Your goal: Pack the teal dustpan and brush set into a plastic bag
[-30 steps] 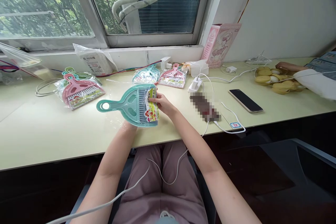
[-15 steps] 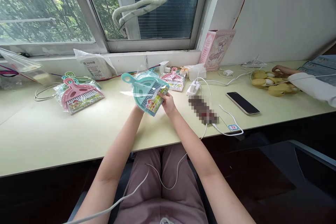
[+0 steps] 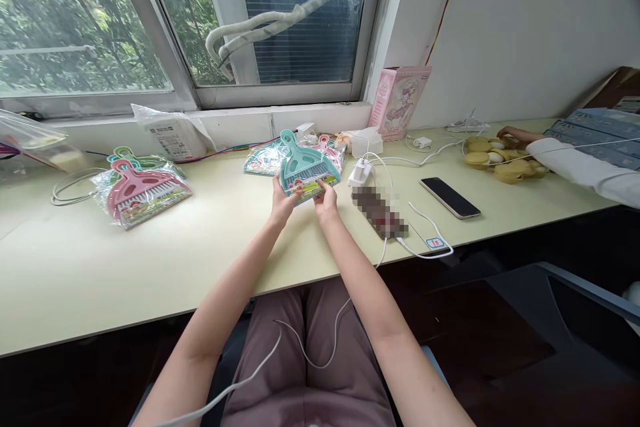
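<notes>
Between both hands I hold a teal dustpan and brush set point(image 3: 304, 161) with a printed label along its lower edge. My left hand point(image 3: 283, 201) grips its lower left side, thumb on the label. The lower right side is pinched by my right hand point(image 3: 326, 199). Behind it on the table lie a teal wrapped set point(image 3: 257, 159) and a pink wrapped set point(image 3: 325, 142), partly hidden by the one I hold. Off to the left, a pink set point(image 3: 145, 195) in clear plastic overlaps a green one point(image 3: 123, 153).
A blurred-out item with cables point(image 3: 381, 212), a white power adapter point(image 3: 359, 172) and a phone point(image 3: 450, 197) lie to the right. A pink box point(image 3: 400, 103) stands by the wall. Another person's hand point(image 3: 516, 136) touches yellow round items point(image 3: 505, 159) at far right.
The teal set has turned from tilted left to nearly upright, its handle now pointing away from me. My left hand has come into view at its left edge. The camera view has shifted slightly.
</notes>
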### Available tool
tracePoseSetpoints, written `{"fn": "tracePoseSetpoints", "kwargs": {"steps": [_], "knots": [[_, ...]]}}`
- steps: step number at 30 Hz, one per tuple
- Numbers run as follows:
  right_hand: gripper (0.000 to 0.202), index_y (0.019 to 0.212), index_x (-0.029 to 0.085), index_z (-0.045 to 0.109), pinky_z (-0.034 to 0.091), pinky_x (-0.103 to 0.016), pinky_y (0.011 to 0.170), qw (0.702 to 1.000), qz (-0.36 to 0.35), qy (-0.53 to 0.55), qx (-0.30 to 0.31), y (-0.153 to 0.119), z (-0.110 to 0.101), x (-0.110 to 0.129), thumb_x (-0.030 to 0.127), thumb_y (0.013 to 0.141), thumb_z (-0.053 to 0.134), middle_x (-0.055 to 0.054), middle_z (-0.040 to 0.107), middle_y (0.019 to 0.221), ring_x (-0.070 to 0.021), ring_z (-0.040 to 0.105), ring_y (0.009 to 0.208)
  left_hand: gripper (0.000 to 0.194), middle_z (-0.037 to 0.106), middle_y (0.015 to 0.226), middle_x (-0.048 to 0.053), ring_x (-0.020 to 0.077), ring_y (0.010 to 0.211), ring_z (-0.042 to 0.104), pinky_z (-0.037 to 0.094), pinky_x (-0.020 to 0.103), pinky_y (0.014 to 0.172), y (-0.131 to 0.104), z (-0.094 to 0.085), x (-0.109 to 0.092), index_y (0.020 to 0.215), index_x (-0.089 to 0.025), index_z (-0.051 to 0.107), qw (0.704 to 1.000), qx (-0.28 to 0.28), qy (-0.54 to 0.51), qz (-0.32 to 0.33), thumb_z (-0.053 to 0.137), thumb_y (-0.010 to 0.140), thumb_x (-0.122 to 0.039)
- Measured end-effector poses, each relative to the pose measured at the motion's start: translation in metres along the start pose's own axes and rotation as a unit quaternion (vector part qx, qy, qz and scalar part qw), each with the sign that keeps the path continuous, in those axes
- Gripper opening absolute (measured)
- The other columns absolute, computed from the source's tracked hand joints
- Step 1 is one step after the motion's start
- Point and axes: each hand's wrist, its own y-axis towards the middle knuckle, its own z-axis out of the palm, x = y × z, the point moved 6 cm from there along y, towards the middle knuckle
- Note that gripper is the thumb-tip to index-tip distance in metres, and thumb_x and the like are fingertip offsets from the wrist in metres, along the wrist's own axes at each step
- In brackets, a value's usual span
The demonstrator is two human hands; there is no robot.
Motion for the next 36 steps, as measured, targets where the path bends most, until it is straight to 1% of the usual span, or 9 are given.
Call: {"fn": "tracePoseSetpoints", "kwargs": {"steps": [3, 8, 16, 18, 21, 23, 25, 31, 36], "knots": [[0.008, 0.087, 0.018, 0.061, 0.051, -0.018, 0.056, 1.000, 0.027, 0.009, -0.001, 0.003, -0.001, 0.002, 0.019, 0.079, 0.058, 0.004, 0.067, 0.072, -0.0092, 0.063, 0.063, 0.078, 0.062, 0.106, 0.005, 0.0237, 0.100, 0.063, 0.050, 0.039, 0.090, 0.001, -0.001, 0.000, 0.129, -0.024, 0.039, 1.000, 0.007, 0.018, 0.012, 0.078, 0.062, -0.026], [0.015, 0.093, 0.019, 0.062, 0.051, -0.018, 0.054, 0.999, 0.034, 0.015, -0.032, 0.008, -0.010, 0.007, 0.031, 0.085, 0.058, 0.002, 0.068, 0.077, -0.0100, 0.064, 0.066, 0.082, 0.063, 0.095, 0.003, 0.0225, 0.088, 0.064, 0.052, 0.041, 0.083, -0.002, 0.008, 0.005, 0.131, -0.023, 0.033, 0.998, 0.051, 0.033, 0.000, 0.077, 0.063, -0.029], [0.023, 0.102, 0.020, 0.062, 0.056, -0.023, 0.065, 1.000, 0.016, -0.010, -0.016, 0.019, -0.015, 0.009, 0.037, 0.090, 0.050, -0.001, 0.071, 0.089, -0.0126, 0.066, 0.079, 0.083, 0.061, 0.102, 0.003, 0.0218, 0.091, 0.063, 0.052, 0.041, 0.086, -0.004, 0.013, 0.003, 0.131, -0.025, 0.033, 0.997, 0.064, 0.036, 0.034, 0.079, 0.061, -0.028], [0.021, 0.099, 0.020, 0.062, 0.056, -0.023, 0.065, 1.000, 0.017, -0.022, 0.003, 0.020, -0.011, 0.009, 0.035, 0.089, 0.051, 0.000, 0.071, 0.087, -0.0121, 0.066, 0.077, 0.084, 0.061, 0.102, 0.004, 0.0221, 0.093, 0.063, 0.051, 0.041, 0.087, -0.004, 0.011, 0.004, 0.131, -0.025, 0.033, 0.998, 0.051, 0.029, 0.023, 0.080, 0.061, -0.028], [0.010, 0.091, 0.018, 0.062, 0.055, -0.020, 0.065, 0.998, 0.034, -0.033, 0.038, 0.019, -0.003, 0.006, 0.020, 0.084, 0.056, 0.001, 0.069, 0.079, -0.0101, 0.066, 0.072, 0.084, 0.060, 0.108, 0.005, 0.0233, 0.100, 0.062, 0.050, 0.040, 0.090, -0.002, 0.005, 0.003, 0.131, -0.025, 0.034, 1.000, 0.015, 0.001, 0.016, 0.080, 0.061, -0.029], [0.013, 0.087, 0.017, 0.061, 0.055, -0.018, 0.066, 0.996, 0.040, -0.031, 0.067, 0.017, 0.003, 0.004, 0.008, 0.078, 0.057, 0.002, 0.069, 0.077, -0.0091, 0.066, 0.071, 0.086, 0.059, 0.114, 0.007, 0.0241, 0.105, 0.061, 0.049, 0.040, 0.093, -0.002, 0.002, -0.001, 0.131, -0.025, 0.034, 1.000, 0.003, -0.021, 0.015, 0.082, 0.060, -0.030], [0.018, 0.086, 0.016, 0.061, 0.055, -0.019, 0.068, 0.996, 0.034, -0.030, 0.082, 0.015, 0.006, 0.004, 0.002, 0.075, 0.058, 0.002, 0.069, 0.076, -0.0090, 0.067, 0.071, 0.088, 0.058, 0.117, 0.007, 0.0247, 0.108, 0.060, 0.048, 0.040, 0.095, -0.002, 0.002, -0.004, 0.133, -0.026, 0.034, 0.999, 0.009, -0.033, 0.015, 0.083, 0.060, -0.031], [0.020, 0.090, 0.016, 0.061, 0.056, -0.020, 0.067, 0.998, -0.011, -0.035, 0.054, 0.013, -0.001, 0.011, 0.005, 0.074, 0.065, 0.002, 0.070, 0.078, -0.0095, 0.067, 0.073, 0.100, 0.060, 0.115, 0.008, 0.0266, 0.109, 0.061, 0.049, 0.042, 0.095, -0.003, 0.008, -0.006, 0.138, -0.025, 0.031, 0.998, 0.052, -0.016, 0.022, 0.087, 0.057, -0.037], [0.030, 0.100, 0.018, 0.063, 0.057, -0.024, 0.075, 0.994, -0.068, -0.042, 0.075, 0.008, 0.002, 0.018, 0.009, 0.072, 0.070, 0.001, 0.072, 0.088, -0.0112, 0.068, 0.081, 0.095, 0.059, 0.122, 0.011, 0.0262, 0.108, 0.064, 0.052, 0.042, 0.093, -0.008, 0.012, -0.007, 0.143, -0.027, 0.026, 0.998, 0.055, -0.005, 0.034, 0.081, 0.067, -0.041]]}}
